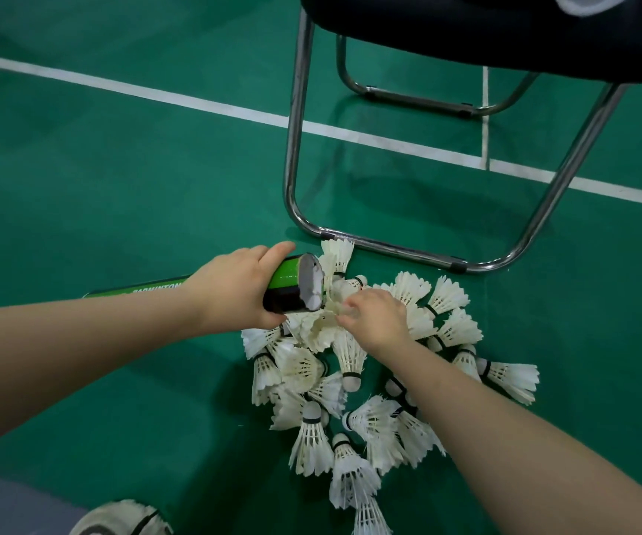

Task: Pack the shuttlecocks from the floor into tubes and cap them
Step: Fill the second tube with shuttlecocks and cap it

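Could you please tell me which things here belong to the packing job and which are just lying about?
Job: tube in the left hand; shuttlecocks on the floor; right hand gripping among them.
Lying about: chair; shoe; white court line.

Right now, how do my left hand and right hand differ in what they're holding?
The left hand holds the green tube, the right hand a shuttlecock at the tube's open mouth. The left hand wraps round its load; the right hand only pinches. Both are over the pile of shuttlecocks.
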`<action>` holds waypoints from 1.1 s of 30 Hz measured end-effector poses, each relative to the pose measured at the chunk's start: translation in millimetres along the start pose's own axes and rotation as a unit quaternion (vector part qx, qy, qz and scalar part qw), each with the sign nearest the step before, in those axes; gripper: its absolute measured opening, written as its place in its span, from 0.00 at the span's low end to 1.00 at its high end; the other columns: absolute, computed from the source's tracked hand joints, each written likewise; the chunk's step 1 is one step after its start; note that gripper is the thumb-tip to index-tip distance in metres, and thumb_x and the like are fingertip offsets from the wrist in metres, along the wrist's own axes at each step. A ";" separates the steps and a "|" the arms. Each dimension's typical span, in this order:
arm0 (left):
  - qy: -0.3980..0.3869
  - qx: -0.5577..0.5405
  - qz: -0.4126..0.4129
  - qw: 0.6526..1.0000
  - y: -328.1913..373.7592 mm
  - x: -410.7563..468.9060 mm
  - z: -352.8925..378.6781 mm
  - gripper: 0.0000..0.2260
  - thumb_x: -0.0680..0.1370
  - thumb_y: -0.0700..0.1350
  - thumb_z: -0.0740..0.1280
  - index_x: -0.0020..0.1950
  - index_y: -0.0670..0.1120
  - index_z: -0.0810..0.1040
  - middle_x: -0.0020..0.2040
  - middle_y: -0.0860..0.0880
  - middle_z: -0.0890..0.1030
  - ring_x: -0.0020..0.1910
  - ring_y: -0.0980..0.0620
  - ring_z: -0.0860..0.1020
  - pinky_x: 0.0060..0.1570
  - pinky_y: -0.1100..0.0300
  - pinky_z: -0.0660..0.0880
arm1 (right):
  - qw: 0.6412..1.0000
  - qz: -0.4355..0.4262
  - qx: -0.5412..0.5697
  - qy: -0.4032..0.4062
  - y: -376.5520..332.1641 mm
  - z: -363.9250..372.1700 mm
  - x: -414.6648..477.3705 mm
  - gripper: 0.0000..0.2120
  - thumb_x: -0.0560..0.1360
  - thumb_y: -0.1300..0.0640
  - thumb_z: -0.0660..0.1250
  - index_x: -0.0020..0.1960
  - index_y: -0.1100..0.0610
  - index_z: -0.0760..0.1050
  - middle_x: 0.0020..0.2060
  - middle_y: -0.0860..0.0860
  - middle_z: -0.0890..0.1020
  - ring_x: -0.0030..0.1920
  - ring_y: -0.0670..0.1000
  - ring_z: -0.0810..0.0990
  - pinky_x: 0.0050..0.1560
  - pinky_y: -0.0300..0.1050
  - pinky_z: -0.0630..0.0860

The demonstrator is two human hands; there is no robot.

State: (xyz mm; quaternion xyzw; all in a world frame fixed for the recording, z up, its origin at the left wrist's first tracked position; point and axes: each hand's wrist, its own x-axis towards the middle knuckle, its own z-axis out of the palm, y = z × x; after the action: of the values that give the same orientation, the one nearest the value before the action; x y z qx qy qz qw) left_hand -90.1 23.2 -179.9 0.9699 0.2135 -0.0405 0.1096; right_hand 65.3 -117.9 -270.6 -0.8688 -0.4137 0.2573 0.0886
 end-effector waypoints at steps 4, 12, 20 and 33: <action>-0.013 -0.015 -0.023 1.000 1.2 -1.2 -1.3 0.40 0.68 0.56 0.71 0.74 0.51 0.54 0.59 0.48 0.74 0.54 0.48 0.74 0.50 0.54 0.74 | 0.986 0.054 0.103 0.116 -3.8 -5.1 -3.1 0.09 0.77 0.50 0.59 0.45 0.51 0.76 0.44 0.47 0.79 0.54 0.52 0.74 0.58 0.48 0.65; -0.045 -0.046 -0.084 0.994 -0.6 -1.3 -3.9 0.38 0.67 0.57 0.71 0.71 0.50 0.56 0.51 0.48 0.75 0.44 0.48 0.76 0.41 0.56 0.75 | 0.867 -0.076 0.431 0.238 -36.1 -72.8 -39.5 0.10 0.78 0.54 0.62 0.38 0.51 0.76 0.43 0.39 0.78 0.59 0.44 0.71 0.56 0.40 0.66; -0.022 -0.101 -0.059 0.993 12.1 -4.2 -10.9 0.37 0.67 0.55 0.73 0.70 0.50 0.58 0.52 0.50 0.76 0.44 0.50 0.75 0.43 0.59 0.73 | 0.920 -0.108 0.377 -0.018 -72.1 -66.5 -56.3 0.18 0.79 0.45 0.56 0.47 0.56 0.79 0.45 0.53 0.82 0.49 0.52 0.79 0.56 0.50 0.74; -0.035 -0.097 -0.088 0.991 7.7 1.9 -16.9 0.35 0.67 0.56 0.72 0.68 0.50 0.59 0.48 0.49 0.77 0.42 0.49 0.77 0.42 0.54 0.77 | 0.893 0.051 0.425 0.138 -49.1 -57.1 -30.0 0.06 0.77 0.55 0.61 0.48 0.52 0.76 0.38 0.48 0.79 0.36 0.47 0.75 0.37 0.41 0.71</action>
State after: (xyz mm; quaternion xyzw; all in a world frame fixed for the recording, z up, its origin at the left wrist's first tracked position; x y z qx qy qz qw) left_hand -84.5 21.1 -162.2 0.9303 0.2968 -0.0627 0.2063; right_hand 46.2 -106.0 -192.7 -0.7947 -0.2040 0.2901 0.4926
